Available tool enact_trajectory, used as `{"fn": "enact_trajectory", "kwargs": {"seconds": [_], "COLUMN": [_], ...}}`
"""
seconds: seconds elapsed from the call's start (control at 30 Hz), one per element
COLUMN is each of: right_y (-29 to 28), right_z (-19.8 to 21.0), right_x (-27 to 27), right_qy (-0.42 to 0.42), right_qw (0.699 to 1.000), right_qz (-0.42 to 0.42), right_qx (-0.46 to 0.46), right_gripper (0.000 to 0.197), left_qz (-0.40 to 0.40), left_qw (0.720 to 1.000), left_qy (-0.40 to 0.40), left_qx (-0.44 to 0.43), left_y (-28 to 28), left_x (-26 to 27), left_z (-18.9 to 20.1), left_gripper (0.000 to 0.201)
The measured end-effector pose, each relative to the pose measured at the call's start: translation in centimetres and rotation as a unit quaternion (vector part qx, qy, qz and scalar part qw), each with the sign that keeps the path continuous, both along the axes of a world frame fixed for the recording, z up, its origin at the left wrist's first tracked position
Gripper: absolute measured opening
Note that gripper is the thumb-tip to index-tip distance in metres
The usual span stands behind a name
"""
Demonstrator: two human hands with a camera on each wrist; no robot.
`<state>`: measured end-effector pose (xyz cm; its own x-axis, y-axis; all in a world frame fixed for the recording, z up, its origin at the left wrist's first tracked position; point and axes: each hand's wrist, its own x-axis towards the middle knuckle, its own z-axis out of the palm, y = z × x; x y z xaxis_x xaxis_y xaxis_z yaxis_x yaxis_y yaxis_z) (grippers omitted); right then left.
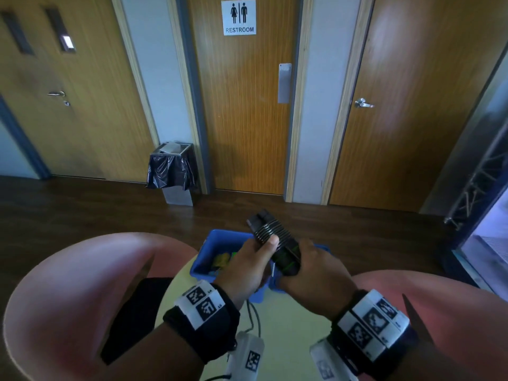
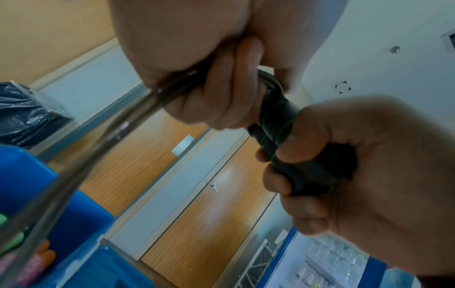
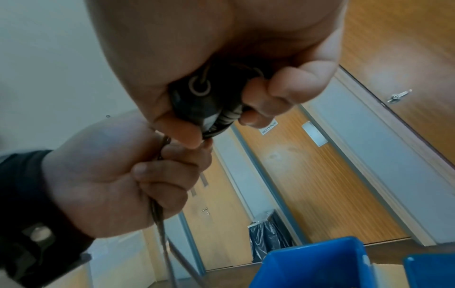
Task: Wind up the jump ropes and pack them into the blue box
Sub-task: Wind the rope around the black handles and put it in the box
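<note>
A black jump rope [image 1: 270, 235] with green-ringed handles [image 2: 275, 124] is held up over the blue box [image 1: 209, 254]. Its cord is wound in tight coils round the two handles. My left hand [image 1: 253, 259] presses its thumb on the coils and grips the loose cord strands [image 2: 118, 128], which hang down toward the box [image 2: 24, 175]. My right hand [image 1: 313, 268] is curled round the near end of the handles [image 3: 204, 97]. In the right wrist view my left hand [image 3: 110, 175] pinches the trailing cord [image 3: 160, 218] above the box [image 3: 315, 261].
The box stands on a round pale-yellow table [image 1: 277, 334] and holds coloured items [image 1: 222, 259]. Pink chairs [image 1: 68, 284] [image 1: 445, 295] flank the table. A bin with a black bag [image 1: 171, 166] stands by the restroom door [image 1: 242, 119]. Thin cables [image 1: 254, 317] lie near my wrists.
</note>
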<state>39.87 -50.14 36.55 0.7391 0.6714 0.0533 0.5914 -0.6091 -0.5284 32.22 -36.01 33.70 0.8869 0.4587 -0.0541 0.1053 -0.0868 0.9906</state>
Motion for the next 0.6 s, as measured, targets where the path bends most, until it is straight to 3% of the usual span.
{"fn": "enact_trajectory", "kwargs": {"seconds": [0.13, 0.27, 0.37, 0.47, 0.53, 0.6], "right_y": [-2.8, -4.6, -5.4, -5.7, -5.6, -5.6], "right_z": [-1.1, -1.3, -0.9, -0.6, -0.7, -0.9], "right_x": [2.3, 3.5, 4.2, 4.6, 4.7, 4.7], "right_qy": [-0.070, -0.083, -0.078, -0.035, 0.045, 0.145], "right_qw": [0.997, 0.996, 0.996, 0.998, 0.998, 0.988], "right_qz": [-0.004, 0.016, 0.035, 0.047, 0.046, 0.042], "right_qx": [-0.025, -0.031, -0.039, -0.039, -0.025, 0.009], "right_gripper": [0.055, 0.055, 0.048, 0.046, 0.045, 0.047], "left_qz": [-0.074, -0.131, -0.104, -0.043, 0.002, 0.037], "left_qw": [0.986, 0.977, 0.975, 0.989, 0.996, 0.995], "left_qy": [0.041, 0.009, -0.024, -0.059, -0.072, -0.084], "left_qx": [-0.146, -0.167, -0.197, -0.129, -0.053, -0.029], "left_y": [-3.0, -4.0, -4.7, -5.7, -6.2, -6.4], "left_x": [0.6, 0.6, 0.5, 0.5, 0.5, 0.5], "left_z": [-0.2, -1.7, -2.4, -3.0, -2.9, -3.0], "left_gripper": [0.052, 0.046, 0.033, 0.035, 0.043, 0.047]}}
